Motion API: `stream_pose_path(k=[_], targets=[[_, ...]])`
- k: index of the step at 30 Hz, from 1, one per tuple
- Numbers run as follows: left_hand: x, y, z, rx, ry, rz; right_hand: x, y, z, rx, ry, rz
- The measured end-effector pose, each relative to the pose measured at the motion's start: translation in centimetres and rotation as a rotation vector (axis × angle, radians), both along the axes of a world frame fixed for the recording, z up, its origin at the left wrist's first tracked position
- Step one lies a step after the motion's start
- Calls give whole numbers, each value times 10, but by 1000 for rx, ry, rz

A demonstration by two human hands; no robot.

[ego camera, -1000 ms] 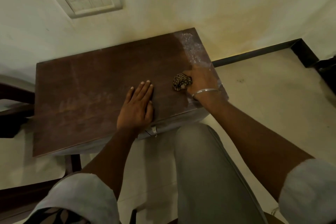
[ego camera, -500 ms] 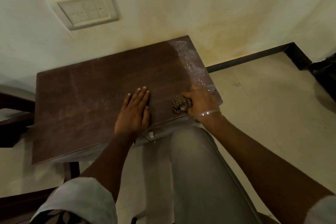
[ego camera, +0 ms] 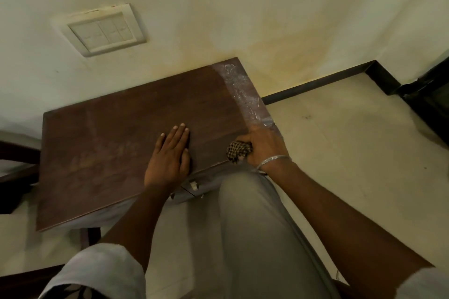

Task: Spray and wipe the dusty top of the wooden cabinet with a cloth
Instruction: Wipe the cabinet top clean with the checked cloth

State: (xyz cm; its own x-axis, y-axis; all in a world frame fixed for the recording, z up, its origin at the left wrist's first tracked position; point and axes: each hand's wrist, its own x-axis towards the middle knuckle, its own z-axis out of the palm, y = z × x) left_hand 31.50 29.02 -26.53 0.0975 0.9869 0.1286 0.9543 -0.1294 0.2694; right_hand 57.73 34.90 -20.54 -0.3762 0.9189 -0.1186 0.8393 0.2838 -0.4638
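The dark wooden cabinet top [ego camera: 116, 143] stands against the wall, with pale dust smears left of centre and a whitish streaked strip [ego camera: 243, 90] along its right edge. My left hand [ego camera: 170, 155] lies flat on the top near the front edge, fingers together. My right hand [ego camera: 263, 145], with a thin silver bangle at the wrist, is closed on a bunched checkered cloth [ego camera: 238, 150] at the cabinet's front right corner, pressing it on the wood. No spray bottle is in view.
A white switch plate [ego camera: 104, 29] is on the wall behind the cabinet. My grey-trousered knee [ego camera: 255, 213] is against the cabinet's front. Pale floor [ego camera: 352, 148] lies to the right, with a dark skirting [ego camera: 328, 80] and a dark object [ego camera: 430, 104] at the far right. Dark furniture stands at the left.
My right hand has drawn the cloth along the right side of the top, toward me, to the front right corner. My left hand has stayed flat in the same spot.
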Motion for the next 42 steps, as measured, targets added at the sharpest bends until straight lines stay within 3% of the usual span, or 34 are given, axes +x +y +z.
stream_pose_path(k=[10,15,22,29,31,35,42], targets=[[37,5,13,-74,109,135,10,-8,7,61,-45,-74],[34,12,8,-26,168,-24,-3,18,9,41,-91,-169],[32,13,5,-20,63,-5,18,11,-8,67,-89,-177],[35,14,-2,-2,-38,11,-7,68,-12,11,-125,-304],[36,14,-1,4,-44,20,-3,64,-15,-34,-143,-302],[36,14,-2,14,-53,24,6,50,-19,100,-133,-228],[36,15,-1,25,-48,30,-18,88,-9,77,-103,-229]])
